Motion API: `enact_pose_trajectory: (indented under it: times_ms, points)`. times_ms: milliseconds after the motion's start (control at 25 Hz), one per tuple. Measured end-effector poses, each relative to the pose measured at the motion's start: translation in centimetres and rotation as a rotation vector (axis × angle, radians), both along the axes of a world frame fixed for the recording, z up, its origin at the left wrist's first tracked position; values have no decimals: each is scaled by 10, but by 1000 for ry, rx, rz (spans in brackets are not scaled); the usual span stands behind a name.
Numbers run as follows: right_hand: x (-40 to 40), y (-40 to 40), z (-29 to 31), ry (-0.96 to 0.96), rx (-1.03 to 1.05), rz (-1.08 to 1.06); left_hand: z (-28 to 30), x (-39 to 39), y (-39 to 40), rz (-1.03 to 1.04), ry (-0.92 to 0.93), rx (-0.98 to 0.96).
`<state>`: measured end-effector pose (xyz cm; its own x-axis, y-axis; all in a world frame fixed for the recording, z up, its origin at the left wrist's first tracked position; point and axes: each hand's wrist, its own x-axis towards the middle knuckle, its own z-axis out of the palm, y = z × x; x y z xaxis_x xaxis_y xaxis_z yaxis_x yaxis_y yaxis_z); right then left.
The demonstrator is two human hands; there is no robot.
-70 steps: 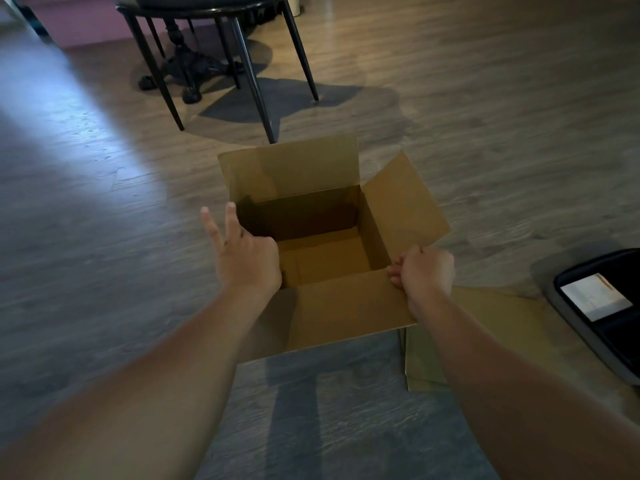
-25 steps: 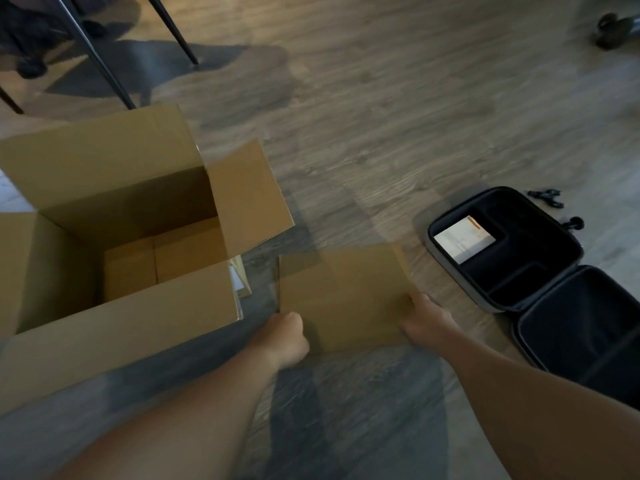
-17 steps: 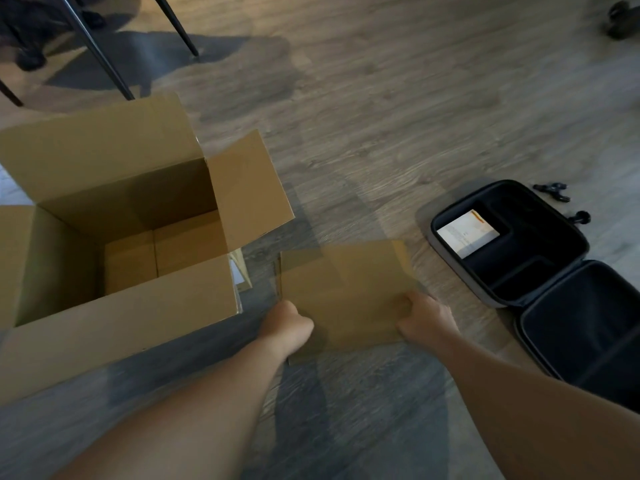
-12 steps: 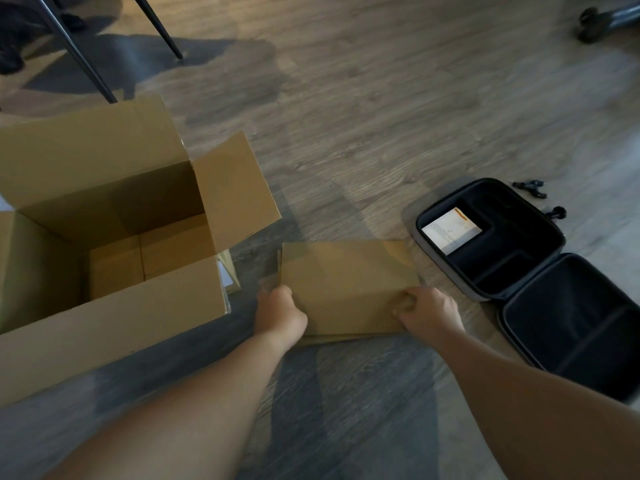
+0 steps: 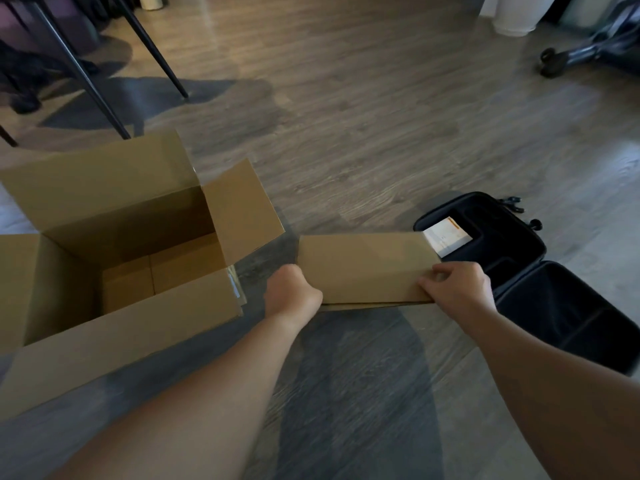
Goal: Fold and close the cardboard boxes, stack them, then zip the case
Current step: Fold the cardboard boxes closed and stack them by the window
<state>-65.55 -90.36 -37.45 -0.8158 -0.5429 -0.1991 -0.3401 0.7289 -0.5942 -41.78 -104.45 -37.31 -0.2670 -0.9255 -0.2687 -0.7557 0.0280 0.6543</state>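
Note:
A flattened cardboard box [image 5: 363, 265] is lifted a little off the wooden floor at the centre. My left hand [image 5: 291, 296] grips its near left corner. My right hand [image 5: 457, 289] pinches its near right corner, thumb on top. A large cardboard box [image 5: 114, 299] stands open at the left, its four flaps raised or spread outward. An open black zip case [image 5: 540, 271] lies at the right with a white card [image 5: 446, 237] inside; the flat box covers part of its left rim.
Black chair legs [image 5: 83, 74] stand behind the large box at the upper left. A white cylinder [image 5: 512, 12] and a dark wheeled base [image 5: 571, 57] sit at the far upper right. Small black parts [image 5: 512, 204] lie beside the case.
My hands left the large box, which now sits at the left. Both hands took hold of the flat cardboard's near corners and raised it off the floor.

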Motion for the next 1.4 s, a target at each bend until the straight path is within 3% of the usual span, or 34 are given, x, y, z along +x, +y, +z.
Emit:
enact_pose_trajectory:
  times_ms: [360, 480, 640, 840, 1000, 1200, 1320, 1400]
  points:
    - [10, -24, 78, 197, -193, 41, 78, -8, -33, -23, 186, -187]
    - [37, -55, 100, 217, -238, 141, 101, 24, -63, 86, 197, -280]
    - [106, -116, 105, 207, -214, 389, 110, 107, -97, 263, 64, -329]
    - [215, -189, 91, 161, -108, 691, 95, 243, -123, 421, -51, -193]
    - [273, -220, 62, 145, -14, 773, 75, 309, -130, 420, -74, -41]
    - [293, -231, 31, 234, 153, 865, 47, 329, -130, 328, -91, 144]
    - [293, -228, 22, 267, 180, 899, 39, 332, -126, 212, -230, 154]
    - [289, -226, 17, 299, 196, 919, 38, 335, -126, 241, -274, 108]
